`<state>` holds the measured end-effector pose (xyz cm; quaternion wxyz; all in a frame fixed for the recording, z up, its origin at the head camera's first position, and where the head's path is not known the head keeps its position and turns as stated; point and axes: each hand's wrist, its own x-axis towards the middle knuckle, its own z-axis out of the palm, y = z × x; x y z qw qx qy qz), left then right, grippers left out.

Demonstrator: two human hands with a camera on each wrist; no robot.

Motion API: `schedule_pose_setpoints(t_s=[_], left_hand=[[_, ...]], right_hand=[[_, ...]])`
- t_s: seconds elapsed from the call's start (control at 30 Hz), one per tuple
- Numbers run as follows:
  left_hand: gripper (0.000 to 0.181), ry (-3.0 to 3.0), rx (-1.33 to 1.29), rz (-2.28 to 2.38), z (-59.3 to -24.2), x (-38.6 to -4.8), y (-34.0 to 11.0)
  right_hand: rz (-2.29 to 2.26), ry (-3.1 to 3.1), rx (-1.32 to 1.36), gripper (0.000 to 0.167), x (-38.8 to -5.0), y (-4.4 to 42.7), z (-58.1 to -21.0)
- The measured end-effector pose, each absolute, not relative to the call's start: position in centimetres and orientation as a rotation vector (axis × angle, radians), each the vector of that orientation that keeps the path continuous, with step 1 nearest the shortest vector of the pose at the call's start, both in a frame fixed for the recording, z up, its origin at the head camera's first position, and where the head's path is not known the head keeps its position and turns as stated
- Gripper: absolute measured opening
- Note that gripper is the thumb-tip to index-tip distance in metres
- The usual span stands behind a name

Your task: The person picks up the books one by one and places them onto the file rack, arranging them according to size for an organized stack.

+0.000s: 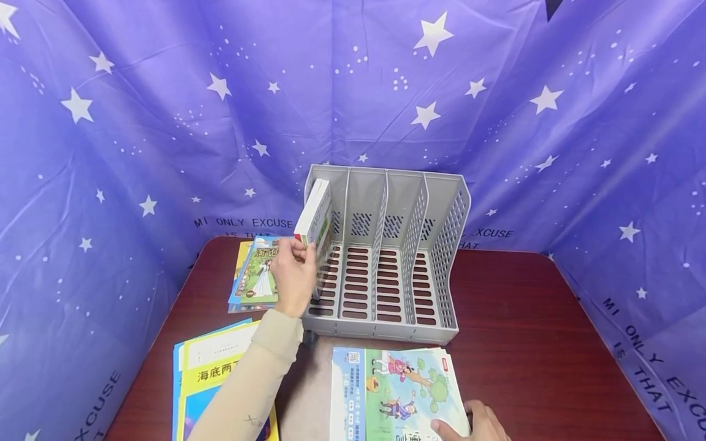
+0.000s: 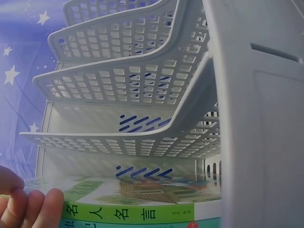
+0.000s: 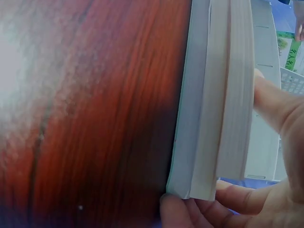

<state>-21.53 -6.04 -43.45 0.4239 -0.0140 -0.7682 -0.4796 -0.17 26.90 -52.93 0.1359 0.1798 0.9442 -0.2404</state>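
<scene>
In the head view a grey file rack [image 1: 380, 331] with four slots stands on the table. My left hand [image 1: 295, 275] pinches the near edge of upright books [image 1: 317, 214] in its leftmost slot; the left wrist view shows a green spine [image 2: 133, 213] beside the fingers [image 2: 33, 206]. My right hand [image 1: 477, 422] grips the lower right corner of a book stack [image 1: 408, 392] in front of the rack. In the right wrist view its thumb lies over the top, with the other fingers at the edge of several stacked books [image 3: 213, 104].
Left of the rack lies a small pile of picture books [image 1: 254, 282]. Nearer on the left is a pile of larger yellow and blue books [image 1: 220, 361], partly under my left forearm. A purple star-patterned curtain [image 1: 353, 79] hangs behind and beside the dark red table [image 1: 518, 331].
</scene>
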Motion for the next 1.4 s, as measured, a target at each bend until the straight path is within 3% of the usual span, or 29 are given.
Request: schedule_pose_setpoints(t_s=[0.33, 0.77, 1.0, 1.2, 1.4], left_hand=[[0.018, -1.973, -0.044, -1.243, -43.3, -21.3, -6.5], [0.018, -2.023, -0.069, -1.254, -43.0, -20.9, -7.0], [0.017, -2.039, -0.058, -1.272, -42.8, -20.5, -7.0], [0.017, -2.046, -0.061, -1.306, -42.7, -20.4, -6.9], [0.017, -2.065, -0.059, -1.315, -42.6, -20.4, -6.9]], right_hand=[[-0.723, 2.773, 0.512, 0.069, 0.0, 27.5, -52.9], [-0.919, 2.76, 0.637, 0.068, 0.5, 27.8, -52.2], [-1.595, 2.472, 0.739, 0.054, 0.8, 28.2, -51.0], [-2.041, 2.317, 0.692, 0.029, 0.7, 27.9, -50.1], [-2.164, 2.343, 0.481, 0.031, 0.5, 27.8, -48.0]])
